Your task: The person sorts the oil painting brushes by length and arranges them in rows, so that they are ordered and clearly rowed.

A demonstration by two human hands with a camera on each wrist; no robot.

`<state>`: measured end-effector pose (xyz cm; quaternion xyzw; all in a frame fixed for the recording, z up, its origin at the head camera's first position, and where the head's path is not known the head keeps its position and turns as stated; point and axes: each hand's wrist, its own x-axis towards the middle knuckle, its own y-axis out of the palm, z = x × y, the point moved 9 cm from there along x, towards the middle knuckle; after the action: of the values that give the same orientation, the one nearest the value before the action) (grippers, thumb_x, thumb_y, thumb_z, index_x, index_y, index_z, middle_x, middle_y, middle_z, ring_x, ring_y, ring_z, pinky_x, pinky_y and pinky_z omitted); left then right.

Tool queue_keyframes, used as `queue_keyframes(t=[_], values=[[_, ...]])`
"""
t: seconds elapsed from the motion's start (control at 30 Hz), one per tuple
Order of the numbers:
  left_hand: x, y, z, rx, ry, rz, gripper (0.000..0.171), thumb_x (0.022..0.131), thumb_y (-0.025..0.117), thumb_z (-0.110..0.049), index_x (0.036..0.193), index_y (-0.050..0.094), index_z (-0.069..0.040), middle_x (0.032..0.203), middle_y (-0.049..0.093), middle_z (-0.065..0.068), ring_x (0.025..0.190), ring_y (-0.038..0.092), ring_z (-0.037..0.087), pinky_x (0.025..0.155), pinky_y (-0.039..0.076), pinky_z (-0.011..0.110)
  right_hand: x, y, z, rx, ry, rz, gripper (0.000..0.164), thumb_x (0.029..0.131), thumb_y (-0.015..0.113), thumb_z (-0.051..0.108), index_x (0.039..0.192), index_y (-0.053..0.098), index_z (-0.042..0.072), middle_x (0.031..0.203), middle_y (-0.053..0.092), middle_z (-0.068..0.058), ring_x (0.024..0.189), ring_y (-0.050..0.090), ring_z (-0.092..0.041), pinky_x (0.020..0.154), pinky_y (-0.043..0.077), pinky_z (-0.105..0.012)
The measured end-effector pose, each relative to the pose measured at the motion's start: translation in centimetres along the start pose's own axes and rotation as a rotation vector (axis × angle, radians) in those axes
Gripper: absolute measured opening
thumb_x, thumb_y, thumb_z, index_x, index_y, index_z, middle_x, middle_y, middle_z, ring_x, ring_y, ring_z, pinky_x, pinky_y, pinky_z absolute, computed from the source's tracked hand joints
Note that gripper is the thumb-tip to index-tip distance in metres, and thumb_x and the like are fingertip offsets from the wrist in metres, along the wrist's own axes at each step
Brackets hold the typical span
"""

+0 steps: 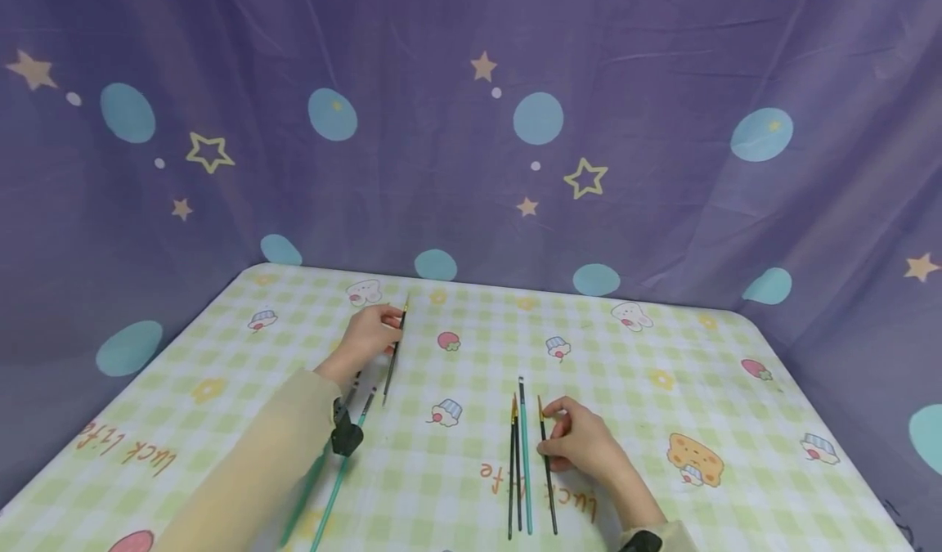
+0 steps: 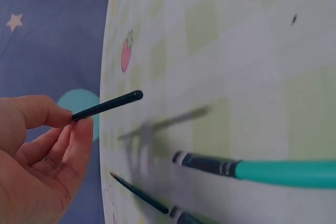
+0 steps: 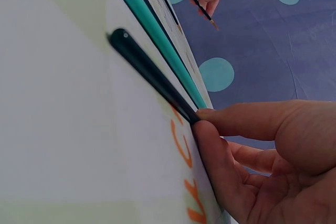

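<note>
Nearest the viewer, a pale sleeve (image 1: 246,462) with a black wrist device (image 1: 344,431) reaches from the near left to the person's left hand (image 1: 370,331), whose thumb and fingers pinch a slim black-handled paintbrush (image 1: 393,364) over the far left of the table, bristles pointing far. Its shadow falls apart from it, showing it raised above the cloth. At near right, the right hand (image 1: 581,439) pinches a second black-handled paintbrush (image 1: 549,486), bristles also far. Just left of that lie a teal-handled brush (image 1: 526,470) and two thin black brushes (image 1: 511,470) side by side. Two more teal-handled brushes (image 1: 340,478) are at near left, partly hidden by the left forearm; a small dark brush (image 2: 139,192) lies beside one's tip. Beneath spreads a green-and-white checked tablecloth (image 1: 633,405) printed with cupcakes and strawberries; behind hangs a purple curtain (image 1: 441,192) with stars.
</note>
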<state>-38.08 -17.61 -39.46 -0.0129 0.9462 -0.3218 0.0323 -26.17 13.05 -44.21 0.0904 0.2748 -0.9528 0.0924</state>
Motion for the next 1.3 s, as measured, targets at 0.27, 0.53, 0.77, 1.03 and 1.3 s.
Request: queue_keyframes(t=[0.27, 0.53, 0.77, 1.03, 1.3], values=[[1.1, -0.8, 0.2, 0.093, 0.022, -0.034, 0.042, 0.078, 0.056, 0.000, 0.119, 0.055, 0.003, 0.103, 0.060, 0.017, 0.073, 0.061, 0.020, 0.055, 0.052, 0.025, 0.2, 0.1, -0.3, -0.010, 0.002, 0.003, 0.043, 0.071, 0.073, 0.005, 0.108, 0.052, 0.004, 0.072, 0.054, -0.005, 0.050, 0.056, -0.013, 0.050, 0.052, -0.028], [1.5, -1.4, 1.0, 0.153, 0.040, -0.078, 0.040, 0.081, 0.056, -0.002, 0.121, 0.054, 0.002, 0.105, 0.060, 0.018, 0.070, 0.059, 0.019, 0.057, 0.049, 0.024, 0.1, 0.0, -0.1, -0.011, -0.012, -0.001, 0.043, 0.070, 0.073, 0.005, 0.107, 0.053, 0.004, 0.071, 0.054, -0.005, 0.049, 0.056, -0.012, 0.049, 0.051, -0.028], [2.0, -1.3, 1.1, 0.215, 0.064, -0.104, 0.037, 0.080, 0.057, -0.002, 0.116, 0.058, 0.004, 0.101, 0.063, 0.017, 0.077, 0.061, 0.023, 0.062, 0.051, 0.028, 0.0, 0.0, 0.0, 0.010, -0.025, 0.001, 0.042, 0.070, 0.073, 0.004, 0.107, 0.052, 0.003, 0.070, 0.053, -0.005, 0.048, 0.056, -0.012, 0.049, 0.052, -0.028], [2.2, -1.1, 1.4, 0.313, 0.061, -0.147, 0.032, 0.078, 0.058, -0.001, 0.110, 0.063, 0.003, 0.096, 0.066, 0.014, 0.088, 0.061, 0.027, 0.075, 0.050, 0.037, 0.0, 0.2, 0.2, 0.030, -0.048, 0.023, 0.042, 0.071, 0.073, 0.004, 0.108, 0.052, 0.002, 0.071, 0.053, -0.005, 0.048, 0.055, -0.012, 0.049, 0.052, -0.028], [2.5, -1.0, 1.3, 0.369, 0.035, -0.164, 0.032, 0.078, 0.054, -0.001, 0.108, 0.065, 0.000, 0.102, 0.066, 0.015, 0.093, 0.061, 0.031, 0.077, 0.050, 0.040, 0.1, 0.0, 0.0, 0.015, -0.025, 0.010, 0.042, 0.071, 0.073, 0.005, 0.107, 0.052, 0.004, 0.071, 0.053, -0.005, 0.048, 0.055, -0.012, 0.049, 0.052, -0.028]])
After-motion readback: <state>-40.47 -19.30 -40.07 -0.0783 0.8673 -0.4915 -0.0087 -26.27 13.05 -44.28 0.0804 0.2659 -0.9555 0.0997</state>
